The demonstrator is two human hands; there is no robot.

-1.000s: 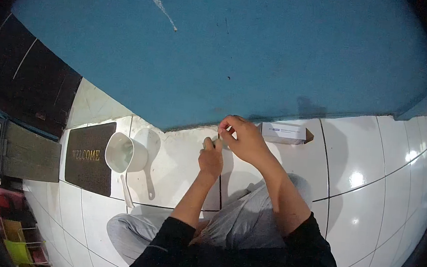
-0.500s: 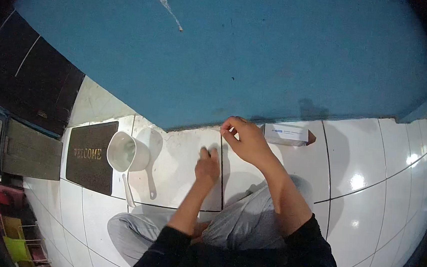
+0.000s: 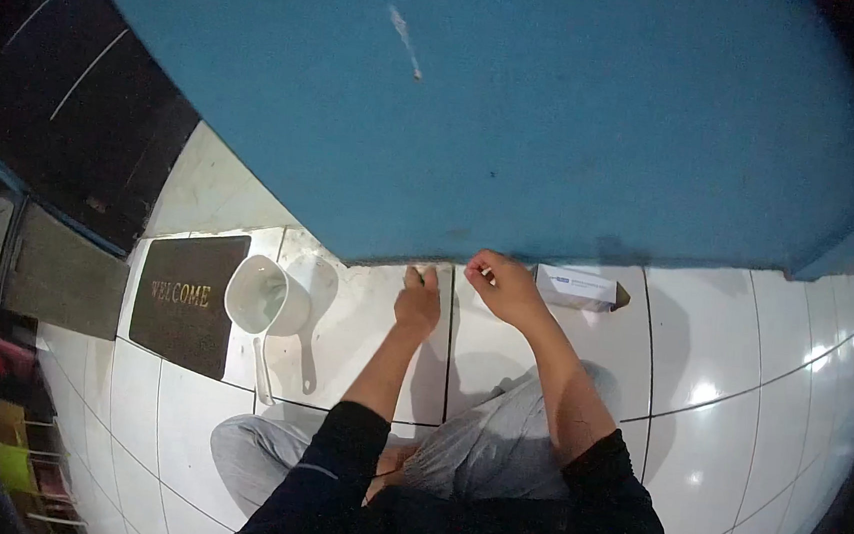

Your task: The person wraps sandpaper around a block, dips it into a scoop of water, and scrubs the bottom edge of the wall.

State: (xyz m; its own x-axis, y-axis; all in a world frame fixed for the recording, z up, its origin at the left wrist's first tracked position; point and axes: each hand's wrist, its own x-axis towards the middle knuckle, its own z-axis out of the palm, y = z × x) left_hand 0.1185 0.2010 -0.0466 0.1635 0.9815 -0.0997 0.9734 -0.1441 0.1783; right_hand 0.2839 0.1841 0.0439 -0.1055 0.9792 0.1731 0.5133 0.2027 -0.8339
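My left hand [image 3: 418, 306] is low over the white tiles, just short of the foot of the blue wall [image 3: 558, 127]. Its fingers are drawn together, and a small dark spot shows between them, too small to name. To its right, my right hand [image 3: 507, 291] has its thumb and fingertips bent together in a pinch close to the wall's base. Whatever those fingertips hold, if anything, cannot be made out. The two hands are apart. Just beyond the right hand, a white and blue printed box [image 3: 578, 287] lies against the wall.
On the left, a white water dipper [image 3: 266, 297] with some clear liquid in it stands on the floor, its handle towards me. Beside it lies a dark WELCOME mat [image 3: 188, 303]. My crossed legs in grey trousers [image 3: 493, 443] are below my hands.
My left hand has moved forward, closer to the wall's base. The right hand stays pinched and has shifted slightly right in view. The camera view has tilted and shifted a little.
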